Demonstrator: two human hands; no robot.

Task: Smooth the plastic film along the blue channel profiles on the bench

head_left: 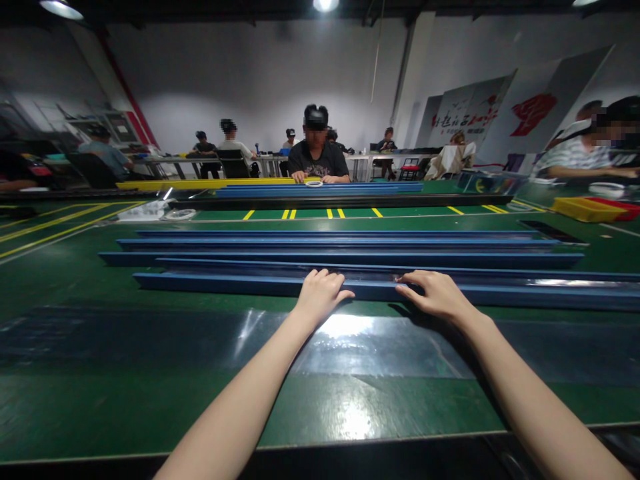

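A long blue plastic channel [225, 283] lies crosswise on the table in front of me, with raised walls along both sides. My left hand [323, 293] is on its near wall, fingers bent over into the trough and thumb pointing right. To the right, my right hand [437, 293] holds the same wall, forefinger inside and thumb on the near side. A small shiny bit shows at the right fingertips, too small to make out. Under my forearms a clear plastic strip [150, 340] lies flat.
More blue channels [350, 259] lie just behind. A dark phone-like slab [553, 232] is at the right. Farther back are a long black bar [350, 201], a yellow bar [200, 184], and yellow and red trays [585, 209]. A person [319, 157] sits opposite; others sit beyond.
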